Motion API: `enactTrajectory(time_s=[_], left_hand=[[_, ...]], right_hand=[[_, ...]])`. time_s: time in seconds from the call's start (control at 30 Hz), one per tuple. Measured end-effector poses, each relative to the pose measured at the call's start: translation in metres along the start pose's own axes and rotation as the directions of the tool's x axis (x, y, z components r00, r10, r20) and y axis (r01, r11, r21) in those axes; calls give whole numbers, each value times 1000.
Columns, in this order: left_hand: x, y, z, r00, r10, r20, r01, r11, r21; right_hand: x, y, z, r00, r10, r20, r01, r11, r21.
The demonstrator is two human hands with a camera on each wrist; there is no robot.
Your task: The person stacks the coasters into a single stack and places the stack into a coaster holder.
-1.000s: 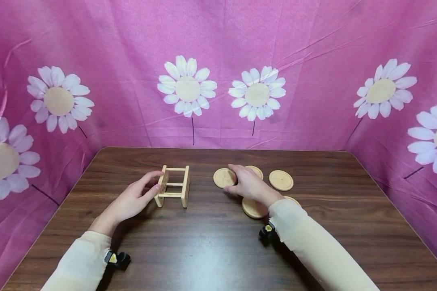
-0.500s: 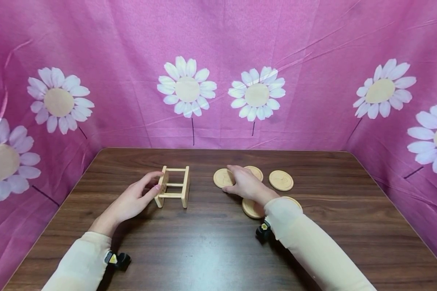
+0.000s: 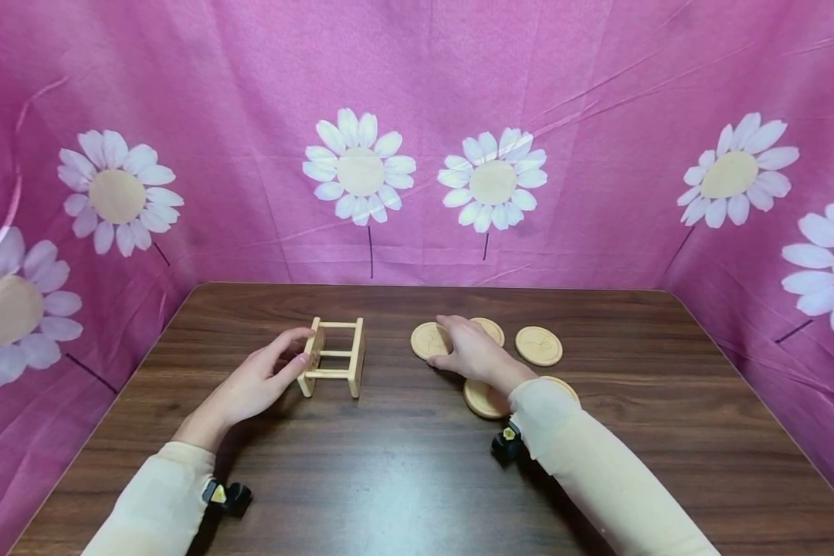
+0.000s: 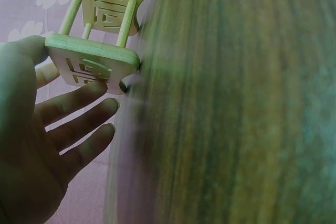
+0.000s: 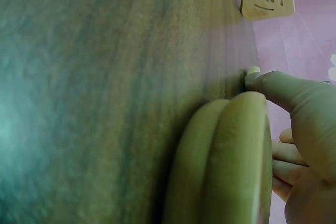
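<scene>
On the left of the table stands a small wooden coaster holder [image 3: 331, 359] with cut-out side panels joined by rods. My left hand [image 3: 250, 384] holds its left side panel between thumb and index finger, the other fingers spread beside it in the left wrist view. My right hand [image 3: 472, 351] is over a flat round wooden coaster [image 3: 427, 340], thumb and fingers at its right edge. Under and beside this hand lie more coasters: one behind it [image 3: 489, 328], one below the wrist [image 3: 483, 399] and one partly hidden by the sleeve [image 3: 563, 386].
Another coaster [image 3: 538, 345] lies to the right of the right hand. The dark wooden table [image 3: 361, 463] ends at a pink curtain [image 3: 417, 247] with daisies, which runs along the back and both sides.
The right wrist has shifted very slightly left, with the fingers still at the same coaster. My left hand and the coaster holder look unmoved; the head view has shifted a little.
</scene>
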State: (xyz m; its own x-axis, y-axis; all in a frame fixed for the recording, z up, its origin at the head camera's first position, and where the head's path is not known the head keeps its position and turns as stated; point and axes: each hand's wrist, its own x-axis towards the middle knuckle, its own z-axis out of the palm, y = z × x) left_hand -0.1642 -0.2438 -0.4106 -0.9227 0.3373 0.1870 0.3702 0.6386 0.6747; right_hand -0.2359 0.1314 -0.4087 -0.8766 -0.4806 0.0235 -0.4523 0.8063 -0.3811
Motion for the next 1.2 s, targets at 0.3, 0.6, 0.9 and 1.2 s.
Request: enactTrajectory(time_s=[0.3, 0.6, 0.9, 1.2], left_hand=[[0, 1, 0, 1000, -6, 3, 6, 1000, -1], [0, 2, 0, 1000, -12, 3, 12, 1000, 1], [-1, 1, 0, 1000, -13, -1, 13, 1000, -1], [-1, 2, 1, 1000, -8, -3, 8, 1000, -3]], right_hand=[[-9, 2, -8, 999, 11, -36, -9, 999, 41], [-24, 7, -13, 996, 3, -94, 3, 998, 64], [-38, 12, -19, 994, -1, -114, 14, 994, 107], [-50, 18, -22, 983, -62, -170, 79, 992, 95]])
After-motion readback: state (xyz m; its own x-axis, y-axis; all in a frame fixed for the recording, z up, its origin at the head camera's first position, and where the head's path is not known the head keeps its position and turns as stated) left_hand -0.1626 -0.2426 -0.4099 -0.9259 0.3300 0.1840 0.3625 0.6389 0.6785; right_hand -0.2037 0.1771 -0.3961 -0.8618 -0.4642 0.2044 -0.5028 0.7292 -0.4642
